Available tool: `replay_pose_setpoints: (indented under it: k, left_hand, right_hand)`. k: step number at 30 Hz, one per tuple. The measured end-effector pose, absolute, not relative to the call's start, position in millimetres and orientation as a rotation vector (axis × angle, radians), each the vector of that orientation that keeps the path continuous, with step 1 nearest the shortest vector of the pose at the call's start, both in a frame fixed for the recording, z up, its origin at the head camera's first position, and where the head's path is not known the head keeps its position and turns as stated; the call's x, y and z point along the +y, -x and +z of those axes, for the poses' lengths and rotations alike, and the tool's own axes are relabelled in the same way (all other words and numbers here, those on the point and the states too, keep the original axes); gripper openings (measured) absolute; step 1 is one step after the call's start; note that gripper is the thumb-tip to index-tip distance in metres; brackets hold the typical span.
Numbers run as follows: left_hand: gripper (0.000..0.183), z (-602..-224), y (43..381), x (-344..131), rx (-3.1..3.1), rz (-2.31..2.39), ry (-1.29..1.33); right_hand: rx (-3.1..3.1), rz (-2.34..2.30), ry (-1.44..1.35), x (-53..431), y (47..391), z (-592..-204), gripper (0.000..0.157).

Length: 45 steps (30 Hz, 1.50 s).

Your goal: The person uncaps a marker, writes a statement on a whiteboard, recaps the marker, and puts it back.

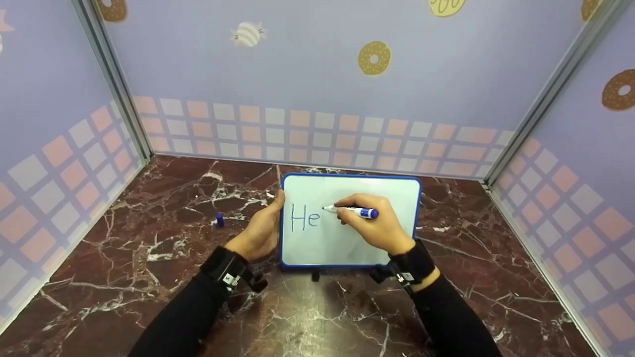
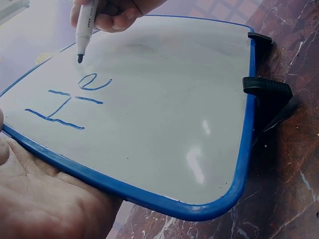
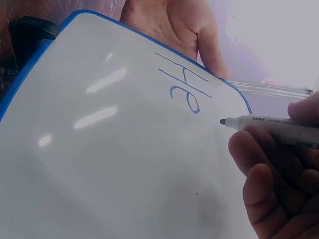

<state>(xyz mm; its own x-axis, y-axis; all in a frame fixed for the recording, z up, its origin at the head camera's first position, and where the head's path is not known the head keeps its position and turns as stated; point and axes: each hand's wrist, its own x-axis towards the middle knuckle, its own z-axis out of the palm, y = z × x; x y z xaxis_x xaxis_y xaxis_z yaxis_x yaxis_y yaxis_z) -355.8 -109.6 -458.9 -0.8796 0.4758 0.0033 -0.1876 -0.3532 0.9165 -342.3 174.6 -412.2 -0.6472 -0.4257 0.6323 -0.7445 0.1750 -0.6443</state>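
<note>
Two hands [image 1: 259, 229], two wristbands [image 1: 220, 265], one whiteboard [image 1: 330, 243], one marker [image 1: 365, 213], one cap [image 1: 220, 221], two letters [image 1: 298, 218]

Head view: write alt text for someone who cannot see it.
A right hand holds a marker over a blue-framed whiteboard reading "He", while the left hand holds its left edge. A blue cap lies on the marbled table.

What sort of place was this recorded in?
Probably a small booth set up for recording: patterned purple panels close in the back and both sides, metal posts stand at the two far corners, and a marble-patterned surface spans the space between.
</note>
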Motion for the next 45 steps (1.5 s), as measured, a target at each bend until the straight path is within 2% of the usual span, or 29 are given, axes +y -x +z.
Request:
replay_pose_setpoints:
  k: [27,36,45]
  left_hand:
    - [0.071,-458.3,355.3,-108.6,1.473,2.284,-0.368]
    - [0.077,-458.0,354.9,-110.6,1.508,2.254,-0.375]
    - [0.073,-456.7,354.6,-110.4,1.529,2.263,-0.327]
  right_hand:
    - [-2.137,1.453,-1.110,173.3,342.6,-414.0,0.012]
    - [-2.164,1.439,-1.127,173.3,342.4,-414.5,0.012]
    - [-2.187,1.437,-1.142,173.7,342.0,-414.2,0.011]
